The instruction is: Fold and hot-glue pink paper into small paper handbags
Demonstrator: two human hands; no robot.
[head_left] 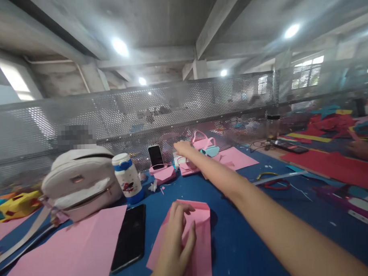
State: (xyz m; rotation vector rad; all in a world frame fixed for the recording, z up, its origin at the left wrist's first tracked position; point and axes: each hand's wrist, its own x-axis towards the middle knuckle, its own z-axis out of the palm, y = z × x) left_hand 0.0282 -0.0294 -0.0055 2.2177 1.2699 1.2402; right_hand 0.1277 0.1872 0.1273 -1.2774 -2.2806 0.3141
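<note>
I see matte pink paper (202, 246), creased, folded flat on the blue table (236, 241); my left hand (177, 235) rests on it, loosely curled, released. Right hand (183, 148) near handled paper bags (201, 144), can't tell grip.

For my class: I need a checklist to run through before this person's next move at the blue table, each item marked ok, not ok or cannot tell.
1. Left hand on the folded pink paper: ok.
2. Both hands at that paper: not ok; the right hand is stretched towards the mesh screen.
3. Right hand empty: cannot tell; its fingertips are not clear.
4. Bottle upright, lid on: ok.
5. Black phone clear of the folded pink paper: ok; blue table shows between them.
</note>
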